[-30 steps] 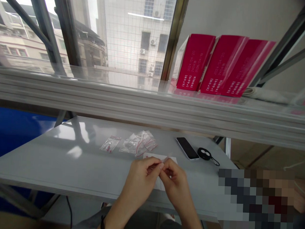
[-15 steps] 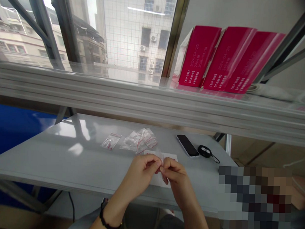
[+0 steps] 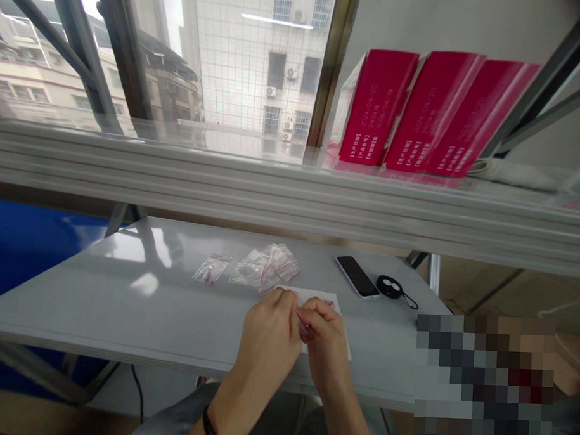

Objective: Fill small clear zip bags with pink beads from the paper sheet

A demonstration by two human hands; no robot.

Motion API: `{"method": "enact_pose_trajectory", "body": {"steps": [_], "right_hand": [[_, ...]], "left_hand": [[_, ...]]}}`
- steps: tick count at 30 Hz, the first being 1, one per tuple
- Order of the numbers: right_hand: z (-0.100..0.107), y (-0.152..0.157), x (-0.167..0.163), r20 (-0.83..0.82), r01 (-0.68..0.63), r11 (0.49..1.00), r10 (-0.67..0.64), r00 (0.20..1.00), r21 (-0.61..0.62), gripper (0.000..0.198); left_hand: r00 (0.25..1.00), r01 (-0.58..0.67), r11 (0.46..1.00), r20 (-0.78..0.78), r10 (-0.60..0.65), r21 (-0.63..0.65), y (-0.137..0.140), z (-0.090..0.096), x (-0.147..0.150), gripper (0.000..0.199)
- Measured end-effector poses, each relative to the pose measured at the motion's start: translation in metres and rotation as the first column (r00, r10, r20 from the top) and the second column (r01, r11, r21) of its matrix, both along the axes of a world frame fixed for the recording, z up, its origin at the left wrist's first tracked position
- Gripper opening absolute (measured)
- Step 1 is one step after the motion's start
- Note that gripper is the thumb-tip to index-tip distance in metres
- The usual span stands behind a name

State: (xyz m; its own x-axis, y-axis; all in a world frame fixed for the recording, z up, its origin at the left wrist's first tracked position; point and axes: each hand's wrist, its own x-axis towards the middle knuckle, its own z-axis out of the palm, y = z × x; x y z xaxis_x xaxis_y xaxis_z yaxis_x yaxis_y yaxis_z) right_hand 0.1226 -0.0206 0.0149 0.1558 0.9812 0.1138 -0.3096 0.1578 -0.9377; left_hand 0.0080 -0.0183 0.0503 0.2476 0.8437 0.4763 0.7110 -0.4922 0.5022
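My left hand (image 3: 271,331) and my right hand (image 3: 326,336) meet over a white sheet (image 3: 341,311) near the table's front edge. Both are closed, fingertips pinching a small clear plastic bag (image 3: 302,329), mostly hidden by the fingers. Small pink pieces (image 3: 329,303) lie on the sheet just beyond my right hand. Behind my hands is a loose pile of clear zip bags (image 3: 250,268) with red seal lines. Left of that pile, a single zip bag (image 3: 214,267) lies flat with something small and pink in it.
A phone (image 3: 357,277) and a round black case with a loop (image 3: 389,287) lie to the right on the white table (image 3: 101,306). A shelf edge (image 3: 224,190) crosses above, carrying pink boxes (image 3: 379,106). A blurred-out area covers the lower right.
My left hand has rolled over so its back now faces up, covering more of the bag. Both hands have shifted slightly, and more of the sheet's right side shows.
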Motion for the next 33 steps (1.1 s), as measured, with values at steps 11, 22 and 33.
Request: {"method": "enact_pose_trajectory", "body": {"steps": [11, 22, 33], "right_hand": [[0.007, -0.003, 0.012, 0.638, 0.135, 0.945, -0.302, 0.708, 0.298, 0.019], [0.032, -0.021, 0.031, 0.952, -0.273, 0.939, -0.131, 0.276, 0.209, 0.032], [0.015, -0.008, 0.016, 0.868, -0.203, 0.975, 0.026, 0.496, 0.087, 0.028]], "left_hand": [[0.996, -0.066, 0.998, -0.057, 0.066, -0.006, 0.004, 0.007, -0.011, 0.022], [0.979, 0.105, 0.989, -0.167, -0.121, -0.102, -0.003, 0.017, -0.02, 0.024], [0.983, 0.177, 0.969, -0.013, -0.182, -0.174, 0.003, 0.011, -0.022, 0.027]]}}
